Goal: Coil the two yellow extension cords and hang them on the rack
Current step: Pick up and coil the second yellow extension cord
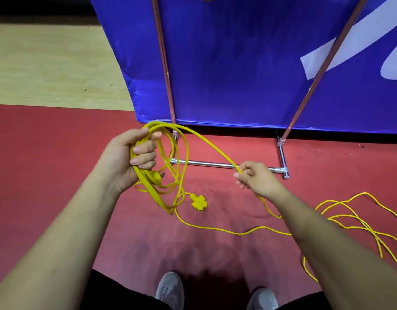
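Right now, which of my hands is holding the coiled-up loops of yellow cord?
Your left hand: it grips the bundle of loops, while your right hand only pinches a single strand leading to it.

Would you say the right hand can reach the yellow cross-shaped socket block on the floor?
Probably yes: nothing covers the yellow cross-shaped socket block, though the right hand is pinching the yellow extension cord.
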